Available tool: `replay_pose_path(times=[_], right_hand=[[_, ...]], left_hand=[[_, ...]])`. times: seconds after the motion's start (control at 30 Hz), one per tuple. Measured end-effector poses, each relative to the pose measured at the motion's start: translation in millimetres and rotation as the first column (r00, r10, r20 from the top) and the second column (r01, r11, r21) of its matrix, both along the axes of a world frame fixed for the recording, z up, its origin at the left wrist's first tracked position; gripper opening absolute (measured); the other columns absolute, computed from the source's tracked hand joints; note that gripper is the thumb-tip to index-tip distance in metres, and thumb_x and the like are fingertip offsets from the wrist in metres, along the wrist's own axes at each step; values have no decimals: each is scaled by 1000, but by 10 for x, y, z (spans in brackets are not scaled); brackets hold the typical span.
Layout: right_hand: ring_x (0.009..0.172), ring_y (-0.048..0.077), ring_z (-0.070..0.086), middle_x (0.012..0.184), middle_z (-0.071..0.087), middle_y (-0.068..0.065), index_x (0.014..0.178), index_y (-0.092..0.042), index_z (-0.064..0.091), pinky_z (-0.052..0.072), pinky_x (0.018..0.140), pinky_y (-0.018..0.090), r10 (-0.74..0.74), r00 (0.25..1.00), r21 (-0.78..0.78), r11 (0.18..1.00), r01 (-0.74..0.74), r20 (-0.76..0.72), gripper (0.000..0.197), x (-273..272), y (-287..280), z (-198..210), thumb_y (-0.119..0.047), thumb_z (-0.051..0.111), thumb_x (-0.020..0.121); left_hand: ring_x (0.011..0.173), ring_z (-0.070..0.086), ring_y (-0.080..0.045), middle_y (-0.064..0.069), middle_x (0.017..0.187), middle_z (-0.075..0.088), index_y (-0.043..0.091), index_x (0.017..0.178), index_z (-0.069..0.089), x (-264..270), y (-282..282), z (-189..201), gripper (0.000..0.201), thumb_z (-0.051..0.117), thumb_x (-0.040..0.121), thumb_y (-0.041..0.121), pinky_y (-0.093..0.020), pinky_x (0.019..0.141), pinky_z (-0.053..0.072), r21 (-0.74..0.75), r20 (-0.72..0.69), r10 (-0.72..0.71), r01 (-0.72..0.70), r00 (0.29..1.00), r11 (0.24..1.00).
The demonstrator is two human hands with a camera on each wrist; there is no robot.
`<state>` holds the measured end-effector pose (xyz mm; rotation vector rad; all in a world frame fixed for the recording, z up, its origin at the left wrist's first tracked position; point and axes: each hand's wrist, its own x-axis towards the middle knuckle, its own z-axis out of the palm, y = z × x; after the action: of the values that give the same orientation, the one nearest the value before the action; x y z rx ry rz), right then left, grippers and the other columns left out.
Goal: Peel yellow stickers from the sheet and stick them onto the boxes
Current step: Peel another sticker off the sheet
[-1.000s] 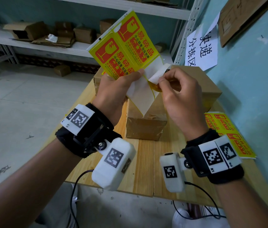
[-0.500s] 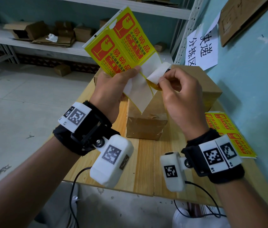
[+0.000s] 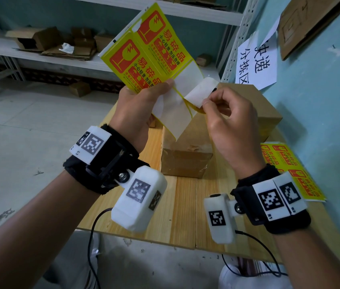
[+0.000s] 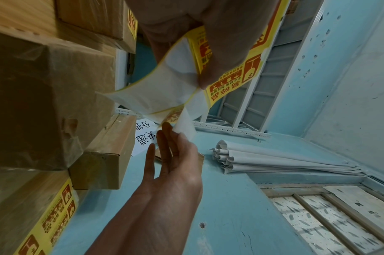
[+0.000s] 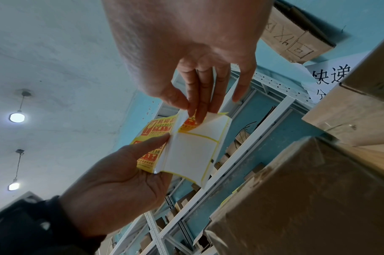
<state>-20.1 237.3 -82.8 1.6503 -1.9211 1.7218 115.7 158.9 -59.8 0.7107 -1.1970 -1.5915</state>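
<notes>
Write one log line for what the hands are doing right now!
left hand: holds yellow sticker sheet | right hand: pinches half-peeled sticker | brown cardboard boxes: waiting on table

We see the cardboard box [image 3: 185, 155] on the worktop [image 3: 177, 205]; above it is the sticker sheet [image 3: 144, 59], right of it a spare sticker sheet [image 3: 290, 165], behind it the shelving [image 3: 39, 49].

Wooden slatted worktop [image 3: 177, 205] occupies the lower centre of the head view. Two brown cardboard boxes [image 3: 188, 161] rest on it, apparently touching. A yellow sticker sheet [image 3: 290, 170] lies flat at the right edge, beside the wall.
</notes>
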Motion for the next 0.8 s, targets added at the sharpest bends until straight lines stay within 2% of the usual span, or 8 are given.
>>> replay_pose_path(times=[0.1, 0.23, 0.33, 0.4, 0.57, 0.8], right_hand=[[74, -4, 56, 74, 60, -14, 82, -12, 64, 45, 74, 12, -22, 1000, 9, 1000, 23, -22, 11, -7, 8, 2, -14, 60, 92], [77, -3, 55, 75, 60, -14, 81, -16, 63, 45, 75, 14, -34, 999, 13, 999, 34, -34, 11, -15, 14, 3, -16, 60, 92], [76, -2, 56, 75, 60, -14, 80, -17, 62, 46, 74, 17, -35, 999, 10, 999, 35, -28, 11, -18, 14, -4, -16, 60, 91], [76, -2, 56, 74, 60, -15, 80, -16, 62, 46, 73, 16, -35, 999, 14, 999, 35, -26, 11, -23, 13, -7, -16, 60, 91], [76, -2, 56, 74, 60, -14, 81, -14, 63, 46, 73, 14, -31, 999, 17, 999, 32, -31, 11, -33, 15, -12, -15, 60, 92], [77, -3, 56, 75, 60, -15, 82, -14, 63, 46, 72, 14, -37, 999, 23, 999, 38, -28, 11, -40, 16, -2, -16, 60, 91]], left_hand=[[93, 72, -30, -3, 100, 75, 21, 96, 70, 4, -22, -6, 15, 68, 87, 9, -62, 84, 52, -11, -6, -9, 9, 1000, 1000], [84, 73, -22, 0, 93, 76, 21, 94, 69, 12, -58, -15, 15, 68, 87, 7, -52, 79, 58, -13, -32, -24, 23, 999, 1000], [85, 73, -19, 1, 95, 76, 19, 97, 68, 9, -81, -14, 17, 67, 87, 6, -42, 75, 61, -12, -63, -22, 21, 998, 1000], [89, 73, -19, 0, 98, 75, 17, 99, 68, 5, -96, -16, 18, 67, 87, 4, -39, 77, 61, -5, -88, -15, 15, 996, 1000], [90, 73, -20, -3, 102, 75, 14, 104, 68, 3, -123, -26, 21, 67, 86, 2, -37, 78, 60, 2, -110, -9, 9, 994, 1000], [99, 70, -27, -10, 111, 72, 9, 111, 67, 21, -157, -15, 26, 67, 86, 1, -43, 85, 58, 8, -131, -2, 3, 991, 1000]])
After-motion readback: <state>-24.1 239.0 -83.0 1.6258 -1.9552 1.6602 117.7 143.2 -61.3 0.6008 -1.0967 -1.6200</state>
